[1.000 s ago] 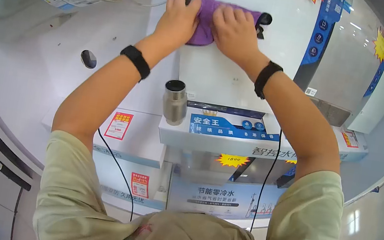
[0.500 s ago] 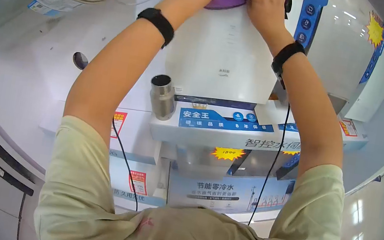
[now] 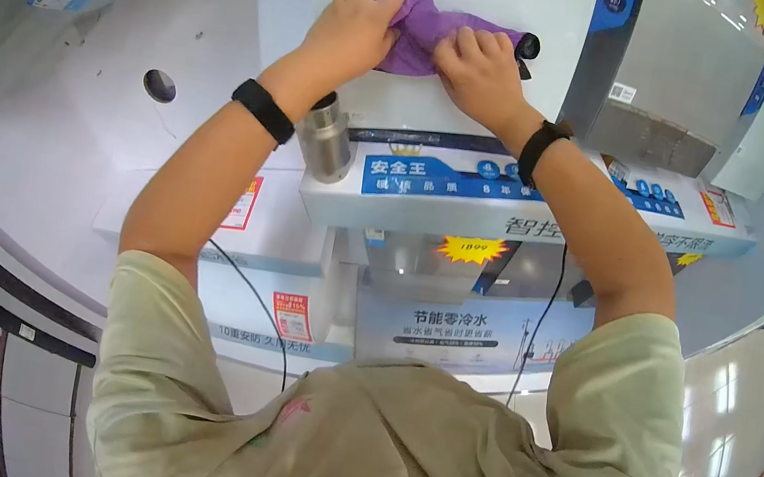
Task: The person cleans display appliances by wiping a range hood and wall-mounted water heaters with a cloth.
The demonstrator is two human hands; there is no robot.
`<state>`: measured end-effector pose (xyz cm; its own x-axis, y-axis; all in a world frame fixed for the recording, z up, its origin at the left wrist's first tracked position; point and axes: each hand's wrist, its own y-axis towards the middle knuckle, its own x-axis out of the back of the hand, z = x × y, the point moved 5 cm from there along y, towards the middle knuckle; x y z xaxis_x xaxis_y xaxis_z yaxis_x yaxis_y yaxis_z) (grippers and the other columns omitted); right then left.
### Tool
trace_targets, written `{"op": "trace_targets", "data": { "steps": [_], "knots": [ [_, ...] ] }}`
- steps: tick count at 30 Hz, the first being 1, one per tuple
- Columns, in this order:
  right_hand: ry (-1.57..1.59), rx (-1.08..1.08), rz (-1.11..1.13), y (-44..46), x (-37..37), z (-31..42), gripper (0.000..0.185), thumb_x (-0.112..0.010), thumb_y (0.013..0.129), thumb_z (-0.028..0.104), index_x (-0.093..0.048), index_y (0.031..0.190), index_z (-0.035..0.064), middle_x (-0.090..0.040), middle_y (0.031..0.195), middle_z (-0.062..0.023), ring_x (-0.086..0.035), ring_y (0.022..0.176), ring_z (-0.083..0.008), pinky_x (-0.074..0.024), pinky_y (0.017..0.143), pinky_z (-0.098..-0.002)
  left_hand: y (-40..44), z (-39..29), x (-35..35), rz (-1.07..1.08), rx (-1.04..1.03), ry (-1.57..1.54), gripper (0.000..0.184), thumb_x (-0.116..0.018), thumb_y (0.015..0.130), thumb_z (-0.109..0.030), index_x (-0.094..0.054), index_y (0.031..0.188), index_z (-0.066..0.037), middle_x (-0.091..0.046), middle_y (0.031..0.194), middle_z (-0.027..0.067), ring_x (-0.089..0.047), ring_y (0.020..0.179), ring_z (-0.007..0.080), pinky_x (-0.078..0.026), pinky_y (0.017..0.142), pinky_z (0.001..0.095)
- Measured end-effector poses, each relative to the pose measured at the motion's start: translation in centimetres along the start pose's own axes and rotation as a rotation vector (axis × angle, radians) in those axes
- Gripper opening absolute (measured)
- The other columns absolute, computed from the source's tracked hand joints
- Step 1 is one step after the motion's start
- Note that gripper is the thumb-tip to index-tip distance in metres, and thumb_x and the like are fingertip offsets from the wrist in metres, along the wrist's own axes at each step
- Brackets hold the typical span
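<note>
A purple cloth (image 3: pixel 418 34) lies bunched against the front of a white panel-like appliance (image 3: pixel 425 104), low on its face. My left hand (image 3: pixel 351 31) grips the cloth's left side with curled fingers. On the cloth's right part my right hand (image 3: pixel 479 71) is closed, its fingers bent and pressed into the fabric. Small black pieces show beyond the left fingertips and at the cloth's right end; what they are I cannot make out. Just below my left wrist a steel cylinder (image 3: pixel 327 143) with a dark top stands on the display ledge (image 3: pixel 427 208).
A large clear-walled cylinder (image 3: pixel 63 34) stands at upper left, near a round hole (image 3: pixel 160 85) in the white surface. Grey appliances (image 3: pixel 675 86) adjoin on the right. Below the ledge are a yellow price tag (image 3: pixel 471 249) and red labels (image 3: pixel 292 316). Thin black cables hang by my arms.
Both hands have come down the white panel toward me with the purple cloth, from near its top to just above the lower edge. The view has shifted slightly.
</note>
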<state>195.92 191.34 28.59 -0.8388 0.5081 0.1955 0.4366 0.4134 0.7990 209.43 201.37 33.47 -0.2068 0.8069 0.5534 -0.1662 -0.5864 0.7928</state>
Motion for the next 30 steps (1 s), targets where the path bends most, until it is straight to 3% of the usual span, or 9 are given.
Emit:
{"op": "trace_targets", "data": {
  "steps": [11, 12, 15, 16, 19, 20, 23, 27, 30],
  "knots": [
    [0.036, 0.159, 0.209, -6.5, 0.0, 0.8, 0.028, -0.063, 0.073, 0.015, -0.056, 0.101, 0.0162, -0.057, 0.095, -0.0032, -0.055, 0.088, -0.0207, -0.0404, 0.074, -0.0359, -5.3, -6.5, -5.1, 0.218, 0.256, -0.118, 0.045, -0.067, 0.084, -0.015, -0.044, 0.118, 0.003, -0.051, 0.108, 0.0321, -0.050, 0.100, 0.0496, -0.044, 0.088, 0.0546],
    [0.053, 0.158, 0.218, -6.6, 0.0, 0.9, 0.029, -0.062, 0.074, 0.015, -0.055, 0.102, 0.0165, -0.057, 0.095, -0.0033, -0.055, 0.088, -0.0207, -0.0405, 0.074, -0.0358, -6.0, -6.6, -5.6, 0.165, 0.334, -0.177, 0.038, -0.063, 0.085, -0.018, -0.049, 0.112, 0.005, -0.054, 0.103, 0.0316, -0.052, 0.098, 0.0467, -0.044, 0.086, 0.0516],
    [0.085, 0.164, 0.166, -6.7, 0.3, 1.3, 0.029, -0.062, 0.074, 0.016, -0.054, 0.102, 0.0163, -0.057, 0.095, -0.0033, -0.055, 0.088, -0.0206, -0.0408, 0.074, -0.0357, -8.3, -8.0, -6.3, 0.068, 0.619, -0.434, 0.043, -0.062, 0.088, -0.022, -0.047, 0.115, 0.007, -0.053, 0.103, 0.0340, -0.052, 0.101, 0.0503, -0.042, 0.091, 0.0555],
    [0.135, 0.173, 0.169, -6.8, 0.2, 1.5, 0.029, -0.064, 0.073, 0.017, -0.057, 0.101, 0.0132, -0.058, 0.096, -0.0060, -0.055, 0.090, -0.0229, -0.0425, 0.076, -0.0373, -9.1, -7.9, -7.4, 0.053, 0.650, -0.508, 0.051, -0.060, 0.091, -0.026, -0.045, 0.123, 0.010, -0.052, 0.111, 0.0370, -0.050, 0.108, 0.0529, -0.039, 0.097, 0.0553],
    [0.175, 0.217, 0.249, -6.4, -0.1, 2.3, 0.029, -0.064, 0.074, 0.018, -0.055, 0.101, 0.0145, -0.058, 0.097, -0.0055, -0.055, 0.089, -0.0227, -0.0423, 0.076, -0.0371, -11.8, -8.8, -9.0, -0.113, 0.892, -0.688, 0.058, -0.059, 0.093, -0.029, -0.041, 0.131, 0.011, -0.049, 0.124, 0.0379, -0.047, 0.117, 0.0509, -0.038, 0.103, 0.0512],
    [0.190, 0.237, 0.234, -6.5, -0.5, 2.2, 0.030, -0.064, 0.074, 0.018, -0.054, 0.102, 0.0139, -0.058, 0.099, -0.0049, -0.056, 0.088, -0.0226, -0.0423, 0.076, -0.0370, -12.4, -9.0, -9.4, -0.107, 0.947, -0.779, 0.061, -0.054, 0.096, -0.031, -0.038, 0.137, 0.011, -0.044, 0.135, 0.0357, -0.043, 0.127, 0.0467, -0.036, 0.106, 0.0473],
    [0.189, 0.277, 0.212, -6.3, 0.0, 1.3, 0.030, -0.064, 0.074, 0.018, -0.054, 0.102, 0.0133, -0.057, 0.098, -0.0046, -0.056, 0.088, -0.0226, -0.0425, 0.075, -0.0367, -13.8, -10.1, -13.3, -0.260, 1.026, -0.927, 0.059, -0.051, 0.098, -0.031, -0.037, 0.139, 0.010, -0.044, 0.139, 0.0328, -0.042, 0.130, 0.0447, -0.035, 0.108, 0.0458],
    [0.157, 0.150, 0.194, -7.1, 1.6, -1.7, 0.030, -0.063, 0.075, 0.017, -0.055, 0.103, 0.0146, -0.056, 0.094, -0.0031, -0.055, 0.085, -0.0219, -0.0419, 0.074, -0.0367, -13.6, -11.2, -15.0, -0.352, 0.959, -1.140, 0.053, -0.046, 0.102, -0.027, -0.037, 0.142, 0.006, -0.045, 0.141, 0.0266, -0.047, 0.129, 0.0364, -0.038, 0.106, 0.0397],
    [0.132, -0.025, 0.110, -5.6, 2.9, -6.1, 0.038, -0.068, 0.069, 0.013, -0.058, 0.105, 0.0122, -0.057, 0.094, -0.0056, -0.054, 0.084, -0.0259, -0.0416, 0.076, -0.0401, -10.9, -13.6, -12.5, -0.320, 0.940, -1.298, 0.047, -0.039, 0.106, -0.028, -0.034, 0.147, -0.005, -0.045, 0.141, 0.0153, -0.051, 0.122, 0.0234, -0.045, 0.099, 0.0346]
  ]
}}
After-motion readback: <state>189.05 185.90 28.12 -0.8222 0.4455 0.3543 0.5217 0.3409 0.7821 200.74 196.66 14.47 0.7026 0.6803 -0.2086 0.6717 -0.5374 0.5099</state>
